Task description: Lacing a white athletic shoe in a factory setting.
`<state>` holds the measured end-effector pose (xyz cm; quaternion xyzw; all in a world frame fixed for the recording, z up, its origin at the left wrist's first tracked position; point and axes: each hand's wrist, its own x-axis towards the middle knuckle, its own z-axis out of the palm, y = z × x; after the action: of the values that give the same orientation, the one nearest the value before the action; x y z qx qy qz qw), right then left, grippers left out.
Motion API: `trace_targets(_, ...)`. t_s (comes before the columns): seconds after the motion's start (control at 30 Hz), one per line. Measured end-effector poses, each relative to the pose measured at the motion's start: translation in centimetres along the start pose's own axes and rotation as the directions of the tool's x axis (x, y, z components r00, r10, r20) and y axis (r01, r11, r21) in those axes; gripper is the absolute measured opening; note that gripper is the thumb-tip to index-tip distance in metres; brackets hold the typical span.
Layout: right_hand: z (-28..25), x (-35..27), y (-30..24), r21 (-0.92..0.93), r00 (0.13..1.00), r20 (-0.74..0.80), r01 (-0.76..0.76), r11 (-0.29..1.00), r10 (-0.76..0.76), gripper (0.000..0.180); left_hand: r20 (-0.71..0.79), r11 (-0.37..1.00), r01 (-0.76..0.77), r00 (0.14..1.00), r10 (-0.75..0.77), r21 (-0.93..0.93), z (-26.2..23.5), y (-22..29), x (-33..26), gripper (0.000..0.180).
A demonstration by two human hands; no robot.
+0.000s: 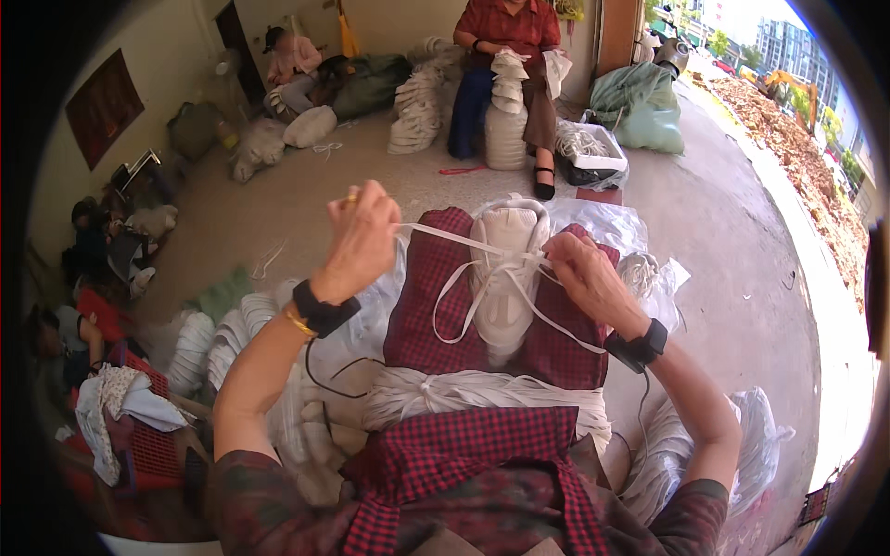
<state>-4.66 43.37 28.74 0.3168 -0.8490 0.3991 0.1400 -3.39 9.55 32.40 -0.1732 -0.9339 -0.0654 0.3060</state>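
A white shoe upper (503, 320) rests on the red-and-black checked cloth (431, 306) over my lap. A white shoelace (454, 235) crosses its throat, and loose loops hang over its front and sides. My left hand (364, 230) is closed on one stretch of the lace, which runs taut from the upper's right edge out to the left. Beside the upper's right edge, my right hand (584, 275) pinches the lace with its fingertips. A thick bundle of white shoelaces (482, 394) lies across my lap, nearer to me.
White shoe uppers in stacks (236, 334) stand at my left. Clear plastic bags (681, 454) lie at my right. Ahead, a seated person (510, 46) handles uppers beside a white box of laces (593, 146). Other people sit farther left, near a red plastic chair (148, 435).
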Motion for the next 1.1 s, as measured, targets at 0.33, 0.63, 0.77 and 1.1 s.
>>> trace_targets(0.33, -0.7, 1.7, 0.0, 0.37, 0.973, 0.08, -0.23, 0.9, 0.216, 0.02, -0.213, 0.814, 0.43, 0.903, -0.374, 0.391, -8.5, -18.8, -4.7, 0.007)
trace_targets(0.63, -2.3, 4.3, -0.1, 0.576, 0.959, 0.145, -0.283, 0.767, 0.245, 0.023, -0.087, 0.822, 0.441, 0.893, -0.441, 0.359, -3.5, -22.9, -5.3, 0.015)
trace_targets(0.77, -2.8, 4.3, 1.1, 0.399, 0.968, 0.097, -0.251, 0.882, 0.232, 0.018, -0.071, 0.97, 0.196, 0.976, -0.207, -0.143, 2.0, -11.4, -2.7, 0.026)
trace_targets(1.1, -0.8, 1.5, -0.2, -0.13, 0.963, 0.156, 0.238, 0.962, -0.218, 0.037, 0.153, 0.92, 0.008, 0.987, 0.057, -0.392, 5.6, 3.1, 0.3, 0.017)
